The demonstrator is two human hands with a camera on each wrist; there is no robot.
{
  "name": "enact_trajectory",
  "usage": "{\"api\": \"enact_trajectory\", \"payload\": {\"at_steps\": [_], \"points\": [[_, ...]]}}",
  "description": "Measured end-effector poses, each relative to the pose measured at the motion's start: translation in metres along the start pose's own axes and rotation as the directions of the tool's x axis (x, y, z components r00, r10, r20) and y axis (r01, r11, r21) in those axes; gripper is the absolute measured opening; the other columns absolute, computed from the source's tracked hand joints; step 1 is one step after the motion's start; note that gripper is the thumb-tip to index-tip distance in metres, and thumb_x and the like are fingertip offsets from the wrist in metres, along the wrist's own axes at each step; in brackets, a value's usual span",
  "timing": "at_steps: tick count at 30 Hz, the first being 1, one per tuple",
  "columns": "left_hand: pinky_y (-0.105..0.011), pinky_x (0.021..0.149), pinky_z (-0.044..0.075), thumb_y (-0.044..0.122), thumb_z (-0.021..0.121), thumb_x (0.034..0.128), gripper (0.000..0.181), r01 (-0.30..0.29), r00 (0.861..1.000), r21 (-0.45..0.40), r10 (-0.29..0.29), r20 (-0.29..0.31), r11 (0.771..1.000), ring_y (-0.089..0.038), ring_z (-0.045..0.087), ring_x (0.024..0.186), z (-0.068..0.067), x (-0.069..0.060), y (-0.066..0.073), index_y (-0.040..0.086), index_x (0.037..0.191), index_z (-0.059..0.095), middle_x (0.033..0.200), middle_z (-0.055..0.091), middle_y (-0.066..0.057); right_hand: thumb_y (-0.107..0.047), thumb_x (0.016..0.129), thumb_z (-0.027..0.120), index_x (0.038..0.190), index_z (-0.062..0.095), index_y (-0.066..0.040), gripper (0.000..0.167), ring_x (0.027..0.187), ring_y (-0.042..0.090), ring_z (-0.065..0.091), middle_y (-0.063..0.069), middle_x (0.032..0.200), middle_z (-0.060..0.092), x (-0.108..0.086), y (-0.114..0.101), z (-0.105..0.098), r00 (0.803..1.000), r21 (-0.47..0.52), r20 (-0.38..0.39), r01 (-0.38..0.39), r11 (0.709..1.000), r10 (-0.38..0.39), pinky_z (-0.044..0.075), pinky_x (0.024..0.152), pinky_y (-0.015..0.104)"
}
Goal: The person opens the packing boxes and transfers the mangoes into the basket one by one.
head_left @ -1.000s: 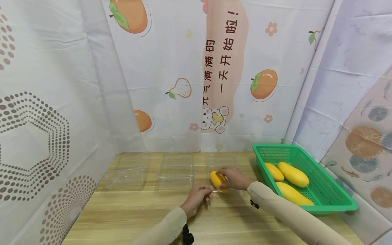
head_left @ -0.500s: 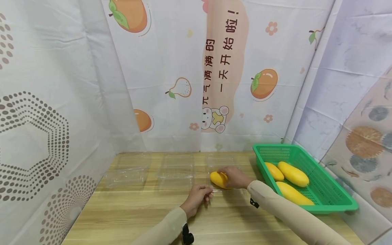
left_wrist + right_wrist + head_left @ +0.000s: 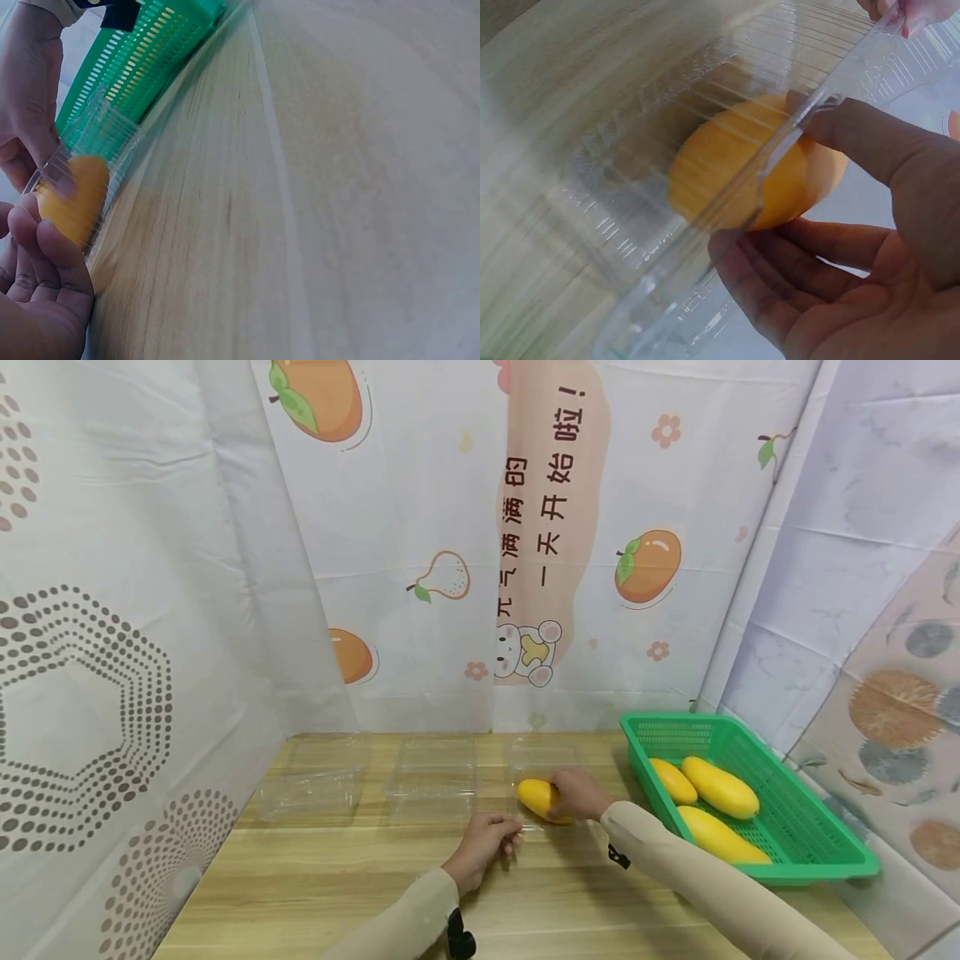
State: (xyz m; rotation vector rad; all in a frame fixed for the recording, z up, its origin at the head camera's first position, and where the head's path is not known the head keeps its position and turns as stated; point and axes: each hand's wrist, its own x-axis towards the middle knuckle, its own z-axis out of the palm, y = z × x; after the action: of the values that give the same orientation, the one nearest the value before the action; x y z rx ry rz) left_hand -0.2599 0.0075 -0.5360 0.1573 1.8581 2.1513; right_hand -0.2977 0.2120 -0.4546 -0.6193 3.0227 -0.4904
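Note:
A yellow mango [image 3: 534, 797] lies at an angle in a clear plastic box [image 3: 622, 322], the rightmost of several. My right hand [image 3: 579, 795] grips it, thumb on one side and fingers curled beneath in the right wrist view. My left hand [image 3: 483, 847] pinches the near left corner of that box's rim, seen at the top right of the right wrist view. In the left wrist view, the mango [image 3: 79, 199] shows through the transparent wall beside the left fingertips. Part of its far end is hidden behind the right hand.
A green plastic basket [image 3: 817, 831] with 3 yellow fruits stands at the right, close to the right forearm. Two clear plastic boxes with raised lids, one in the middle [image 3: 431, 785] and one at the left [image 3: 309, 793], stand on the wooden table [image 3: 315, 893].
The mango has turned from a steep slant to a flatter one, its near end swinging right. My right hand turned with it. My left hand kept its place at the box corner.

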Motion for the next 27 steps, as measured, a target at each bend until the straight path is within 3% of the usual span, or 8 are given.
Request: {"api": "enact_trajectory", "payload": {"at_steps": [3, 9, 17, 27], "points": [[-0.020, 0.058, 0.048, 0.013, 0.066, 0.0996, 0.025, 0.001, 1.000, 0.000, -0.001, 0.000, 1.000, -0.008, 0.056, 0.064, 0.000, 0.000, 0.000, -0.012, 0.104, 0.070, 0.080, 0.068, -0.007, -0.016, 0.074, 0.093, 0.081, 0.068, -0.005, 0.028, 0.061, 0.015, 0.048, -0.002, 0.067, 0.056, 0.001, -0.002, 0.002, 0.999, 0.006, -0.003, -0.041, 0.999, 0.041, 0.042, 0.059, 0.032], [-0.020, 0.058, 0.048, 0.016, 0.066, 0.1006, 0.027, 0.005, 1.000, 0.008, -0.005, 0.000, 1.000, -0.009, 0.056, 0.064, 0.000, -0.001, 0.000, -0.011, 0.104, 0.070, 0.080, 0.068, -0.007, -0.020, 0.072, 0.095, 0.080, 0.067, -0.007, 0.032, 0.062, 0.016, 0.050, -0.002, 0.069, 0.057, 0.004, -0.002, 0.008, 0.996, 0.012, -0.013, -0.087, 0.996, 0.087, 0.044, 0.060, 0.033], [-0.020, 0.056, 0.047, 0.014, 0.066, 0.1006, 0.026, -0.005, 1.000, 0.001, 0.005, 0.009, 1.000, -0.009, 0.055, 0.063, 0.000, -0.001, 0.001, -0.011, 0.103, 0.070, 0.079, 0.067, -0.007, -0.018, 0.068, 0.094, 0.081, 0.070, -0.005, 0.030, 0.062, 0.014, 0.050, -0.003, 0.069, 0.059, 0.005, 0.003, 0.008, 0.996, -0.031, -0.083, 0.017, 0.999, -0.020, 0.045, 0.058, 0.032], [-0.018, 0.054, 0.047, 0.008, 0.065, 0.0984, 0.023, -0.030, 1.000, -0.009, 0.030, 0.011, 1.000, -0.007, 0.055, 0.062, -0.002, -0.001, -0.003, -0.012, 0.106, 0.071, 0.080, 0.069, -0.009, -0.016, 0.068, 0.093, 0.085, 0.071, -0.004, 0.031, 0.064, 0.013, 0.049, -0.003, 0.072, 0.060, 0.001, 0.010, -0.004, 0.994, 0.007, -0.090, 0.066, 0.998, -0.065, 0.044, 0.060, 0.030]]}}
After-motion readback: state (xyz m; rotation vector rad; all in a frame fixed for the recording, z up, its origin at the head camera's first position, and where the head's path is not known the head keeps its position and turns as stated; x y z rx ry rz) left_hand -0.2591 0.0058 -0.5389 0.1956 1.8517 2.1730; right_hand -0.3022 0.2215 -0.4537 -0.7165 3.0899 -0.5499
